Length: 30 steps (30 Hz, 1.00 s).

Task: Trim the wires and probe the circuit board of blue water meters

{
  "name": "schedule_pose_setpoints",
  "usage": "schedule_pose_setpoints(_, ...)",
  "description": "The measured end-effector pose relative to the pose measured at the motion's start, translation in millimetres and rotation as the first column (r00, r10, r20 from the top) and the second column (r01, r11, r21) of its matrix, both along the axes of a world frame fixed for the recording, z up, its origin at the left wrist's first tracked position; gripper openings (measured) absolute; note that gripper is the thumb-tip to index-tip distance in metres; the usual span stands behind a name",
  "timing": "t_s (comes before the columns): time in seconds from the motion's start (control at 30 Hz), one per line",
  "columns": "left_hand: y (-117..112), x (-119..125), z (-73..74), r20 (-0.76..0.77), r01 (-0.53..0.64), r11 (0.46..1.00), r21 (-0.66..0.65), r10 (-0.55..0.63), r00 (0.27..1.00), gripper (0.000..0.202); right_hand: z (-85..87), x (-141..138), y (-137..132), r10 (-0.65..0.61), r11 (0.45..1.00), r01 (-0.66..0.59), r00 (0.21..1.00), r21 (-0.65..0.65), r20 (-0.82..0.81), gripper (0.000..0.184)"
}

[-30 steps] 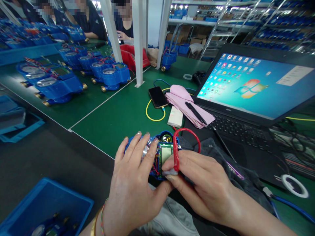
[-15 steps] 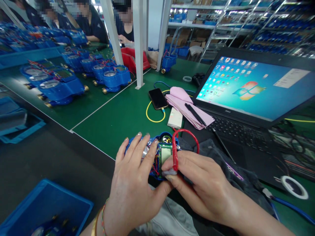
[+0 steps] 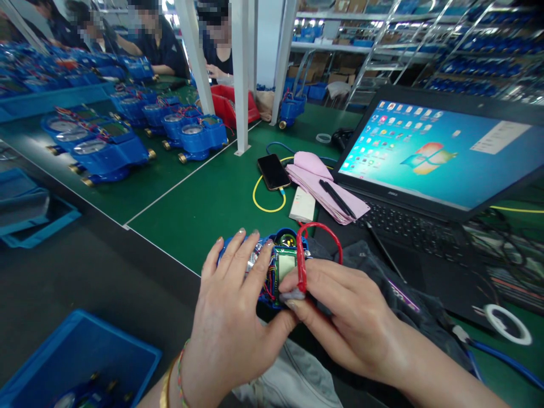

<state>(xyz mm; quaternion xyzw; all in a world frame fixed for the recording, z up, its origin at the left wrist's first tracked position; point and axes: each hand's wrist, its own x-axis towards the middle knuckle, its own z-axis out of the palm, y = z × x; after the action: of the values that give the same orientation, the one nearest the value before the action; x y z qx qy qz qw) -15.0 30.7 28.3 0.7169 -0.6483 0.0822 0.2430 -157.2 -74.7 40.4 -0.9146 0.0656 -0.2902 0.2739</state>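
A blue water meter [image 3: 276, 306] with an open electronics housing lies in front of me, partly covered by my hands. Its small grey display [image 3: 287, 265] sits on a green circuit board, with thin coloured wires [image 3: 270, 277] alongside. My left hand [image 3: 236, 306] spans the meter, fingers apart across its top to the far edge and thumb on the near side, holding it. Between thumb and fingers my right hand [image 3: 348, 317] pinches a small grey connector [image 3: 293, 294] against the near side of the board. From it a thick red cable [image 3: 301, 255] loops up and over.
To the right stands an open laptop [image 3: 429, 153]. Beyond the meter lie a phone [image 3: 273, 171], a pink cloth [image 3: 310, 170] with pens and a white box [image 3: 302, 205]. Several blue meters [image 3: 106, 150] stand at left; a blue bin [image 3: 85, 334] is lower left. People sit across the table.
Both hands keep the same hold on the meter and the connector. The whole view has shifted very slightly; nothing else has visibly moved.
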Motion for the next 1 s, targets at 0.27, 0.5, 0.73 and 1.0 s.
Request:
schedule_pose_setpoints(0.27,-0.1,0.9,-0.4,0.023,0.009,1.0,-0.018,-0.009,1.0,0.055,1.7,1.3,0.2,0.027,0.999,-0.027,1.0,0.03,0.008,0.011)
schedule_pose_setpoints(0.5,0.3,3.3,-4.0,0.092,0.019,0.999,-0.045,-0.015,0.996,0.055,0.4,3.5,0.4,0.048,0.997,-0.049,0.999,0.056,0.023,0.011)
schedule_pose_setpoints(0.73,-1.0,5.3,-5.7,0.134,0.035,0.998,-0.061,-0.027,0.991,0.056,1.4,4.7,0.1,0.052,0.997,-0.053,0.998,0.058,0.019,0.012)
schedule_pose_setpoints(1.0,-2.0,5.9,-5.0,0.199,0.046,0.996,-0.083,-0.029,0.98,0.054,3.5,4.7,-0.8,0.051,0.998,-0.051,0.999,0.044,0.007,0.012)
